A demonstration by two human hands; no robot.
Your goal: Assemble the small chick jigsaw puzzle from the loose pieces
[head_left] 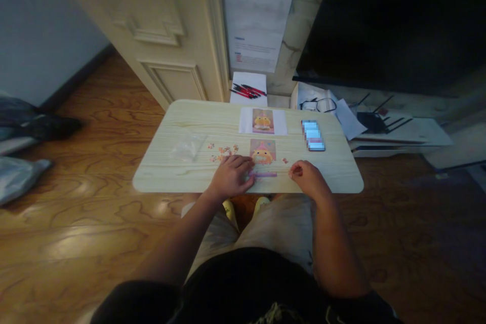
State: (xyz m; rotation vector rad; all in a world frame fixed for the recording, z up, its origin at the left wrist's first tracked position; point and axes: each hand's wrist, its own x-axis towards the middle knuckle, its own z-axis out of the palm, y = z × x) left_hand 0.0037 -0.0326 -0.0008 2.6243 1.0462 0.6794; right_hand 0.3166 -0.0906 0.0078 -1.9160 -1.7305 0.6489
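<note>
Wooden table (182,172): my left hand (231,176) presses flat on the puzzle (262,159) near the front edge. My right hand (307,176) pinches a piece (295,170); best keep the puzzle pinned steady.

Half-built duck puzzle (262,154) flat at table's near edge

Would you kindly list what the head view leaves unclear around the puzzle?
- Left hand: covers the puzzle edge; whatever lies under it is hidden.
- Right hand: curled fingers; any piece held is too small to tell.
- Loose pieces: too small and blurred to count.
- Stacked items: pixelated.
</note>
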